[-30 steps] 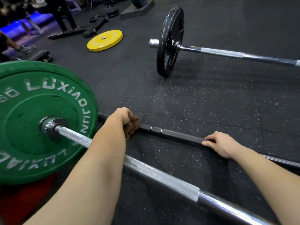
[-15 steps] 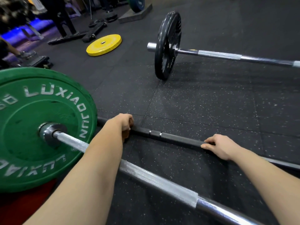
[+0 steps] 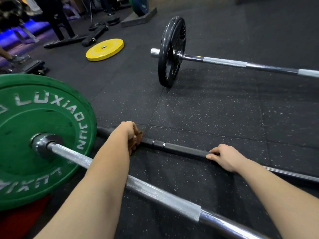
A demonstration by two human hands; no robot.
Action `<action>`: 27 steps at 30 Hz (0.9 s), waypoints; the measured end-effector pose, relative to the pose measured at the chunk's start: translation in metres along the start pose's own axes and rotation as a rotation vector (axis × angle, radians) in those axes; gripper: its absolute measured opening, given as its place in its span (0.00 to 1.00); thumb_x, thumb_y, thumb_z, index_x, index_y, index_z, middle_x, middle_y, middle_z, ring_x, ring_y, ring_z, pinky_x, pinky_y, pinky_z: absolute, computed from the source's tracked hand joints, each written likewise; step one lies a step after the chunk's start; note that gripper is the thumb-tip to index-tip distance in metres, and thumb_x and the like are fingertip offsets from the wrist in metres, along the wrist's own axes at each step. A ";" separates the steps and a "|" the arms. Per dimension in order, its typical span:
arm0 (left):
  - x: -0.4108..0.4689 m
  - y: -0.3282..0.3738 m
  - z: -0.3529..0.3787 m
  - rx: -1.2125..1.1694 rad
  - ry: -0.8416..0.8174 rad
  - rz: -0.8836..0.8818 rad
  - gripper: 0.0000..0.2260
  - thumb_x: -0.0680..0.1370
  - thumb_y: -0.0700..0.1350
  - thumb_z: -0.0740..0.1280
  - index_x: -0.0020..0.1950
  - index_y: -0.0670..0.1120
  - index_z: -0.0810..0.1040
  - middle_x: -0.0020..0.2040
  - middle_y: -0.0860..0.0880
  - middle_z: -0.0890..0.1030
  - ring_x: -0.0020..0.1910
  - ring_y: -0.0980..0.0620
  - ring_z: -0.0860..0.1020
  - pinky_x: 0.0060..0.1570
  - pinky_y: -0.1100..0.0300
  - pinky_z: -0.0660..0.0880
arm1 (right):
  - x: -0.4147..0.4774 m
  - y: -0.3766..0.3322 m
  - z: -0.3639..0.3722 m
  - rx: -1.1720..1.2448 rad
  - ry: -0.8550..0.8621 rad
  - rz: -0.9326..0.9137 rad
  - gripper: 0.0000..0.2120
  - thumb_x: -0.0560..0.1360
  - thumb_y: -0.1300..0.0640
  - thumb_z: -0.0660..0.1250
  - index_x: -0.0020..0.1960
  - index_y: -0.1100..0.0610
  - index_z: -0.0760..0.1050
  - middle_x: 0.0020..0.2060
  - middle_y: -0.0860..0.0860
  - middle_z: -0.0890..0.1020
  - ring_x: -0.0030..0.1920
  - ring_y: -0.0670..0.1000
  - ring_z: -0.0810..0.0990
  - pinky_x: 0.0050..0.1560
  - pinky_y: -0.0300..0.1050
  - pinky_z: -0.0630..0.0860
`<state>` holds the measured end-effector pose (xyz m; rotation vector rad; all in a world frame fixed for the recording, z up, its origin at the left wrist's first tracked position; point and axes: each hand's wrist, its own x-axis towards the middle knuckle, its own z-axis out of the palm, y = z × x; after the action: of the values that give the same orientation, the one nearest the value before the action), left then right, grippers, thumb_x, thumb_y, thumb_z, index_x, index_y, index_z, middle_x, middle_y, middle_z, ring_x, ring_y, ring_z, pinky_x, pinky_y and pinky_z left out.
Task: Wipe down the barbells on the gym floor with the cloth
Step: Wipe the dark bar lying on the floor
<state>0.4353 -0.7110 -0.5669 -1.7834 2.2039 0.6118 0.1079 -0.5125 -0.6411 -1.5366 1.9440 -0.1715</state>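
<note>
Brown cloth clutched in my left fingers on black bar | right fingers grip it | green-plated barbell, far barbell likely remain

Dim overhead light, wide-angle edge distortion

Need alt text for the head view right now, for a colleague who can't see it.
The left hand holds a brown cloth against a black bar lying on the gym floor, while the right hand grips the bar further along. A green-plated barbell lies nearer, a black-plated barbell beyond.
</note>
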 end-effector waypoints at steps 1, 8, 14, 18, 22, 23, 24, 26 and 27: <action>0.000 0.001 0.001 -0.015 -0.001 -0.018 0.05 0.83 0.33 0.62 0.54 0.42 0.73 0.35 0.49 0.75 0.20 0.60 0.74 0.18 0.67 0.69 | 0.000 0.000 0.000 0.002 -0.002 0.001 0.14 0.83 0.43 0.64 0.60 0.49 0.82 0.39 0.44 0.75 0.49 0.52 0.75 0.51 0.45 0.71; -0.008 0.001 -0.001 -0.257 -0.191 0.030 0.08 0.79 0.36 0.71 0.54 0.48 0.79 0.48 0.46 0.82 0.40 0.49 0.81 0.50 0.48 0.80 | 0.002 -0.001 -0.001 -0.011 -0.028 0.012 0.15 0.82 0.42 0.64 0.60 0.48 0.82 0.49 0.50 0.84 0.54 0.55 0.79 0.56 0.48 0.75; -0.005 0.017 -0.001 -0.160 -0.207 0.186 0.13 0.73 0.40 0.79 0.53 0.53 0.82 0.53 0.53 0.83 0.54 0.52 0.81 0.57 0.60 0.76 | 0.004 0.001 0.000 -0.018 -0.030 0.028 0.15 0.81 0.41 0.64 0.60 0.47 0.82 0.47 0.49 0.84 0.53 0.55 0.80 0.57 0.49 0.77; 0.000 0.017 -0.002 -0.138 -0.132 0.118 0.10 0.74 0.38 0.77 0.50 0.50 0.82 0.46 0.51 0.83 0.47 0.50 0.82 0.46 0.60 0.79 | 0.003 0.000 0.000 -0.020 -0.030 0.033 0.15 0.81 0.41 0.64 0.60 0.48 0.82 0.44 0.48 0.83 0.52 0.55 0.80 0.56 0.49 0.77; -0.002 -0.001 -0.008 -0.038 -0.003 -0.047 0.07 0.80 0.37 0.70 0.58 0.39 0.79 0.42 0.44 0.80 0.32 0.51 0.75 0.26 0.66 0.72 | 0.003 -0.002 0.000 -0.017 -0.030 0.025 0.14 0.81 0.42 0.65 0.60 0.49 0.83 0.46 0.49 0.84 0.52 0.55 0.80 0.57 0.49 0.77; -0.001 -0.003 -0.009 -0.025 0.002 -0.072 0.08 0.80 0.38 0.70 0.59 0.39 0.80 0.45 0.43 0.81 0.35 0.50 0.76 0.29 0.65 0.73 | 0.003 -0.002 0.000 -0.017 -0.031 0.027 0.14 0.81 0.43 0.65 0.59 0.49 0.83 0.47 0.50 0.84 0.53 0.55 0.80 0.57 0.49 0.77; -0.002 -0.001 -0.011 -0.024 -0.015 -0.065 0.09 0.79 0.38 0.72 0.58 0.40 0.80 0.48 0.43 0.82 0.37 0.49 0.77 0.32 0.65 0.73 | 0.003 -0.002 0.000 -0.015 -0.033 0.030 0.14 0.81 0.43 0.65 0.59 0.49 0.83 0.48 0.50 0.84 0.53 0.55 0.80 0.57 0.49 0.77; -0.003 0.007 -0.009 0.020 -0.049 -0.001 0.09 0.76 0.40 0.75 0.54 0.47 0.80 0.51 0.47 0.82 0.45 0.49 0.79 0.40 0.64 0.73 | 0.004 -0.002 0.000 -0.013 -0.037 0.030 0.14 0.81 0.42 0.65 0.59 0.48 0.83 0.47 0.49 0.84 0.52 0.55 0.80 0.56 0.48 0.76; -0.003 0.011 -0.006 0.042 -0.054 0.025 0.09 0.75 0.41 0.76 0.52 0.50 0.79 0.51 0.50 0.82 0.49 0.49 0.79 0.45 0.63 0.72 | 0.004 -0.002 0.000 -0.013 -0.037 0.030 0.14 0.81 0.42 0.65 0.58 0.48 0.83 0.46 0.49 0.84 0.52 0.55 0.80 0.56 0.48 0.76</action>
<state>0.4259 -0.7096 -0.5580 -1.7015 2.1896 0.6070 0.1086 -0.5168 -0.6416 -1.5077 1.9411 -0.1174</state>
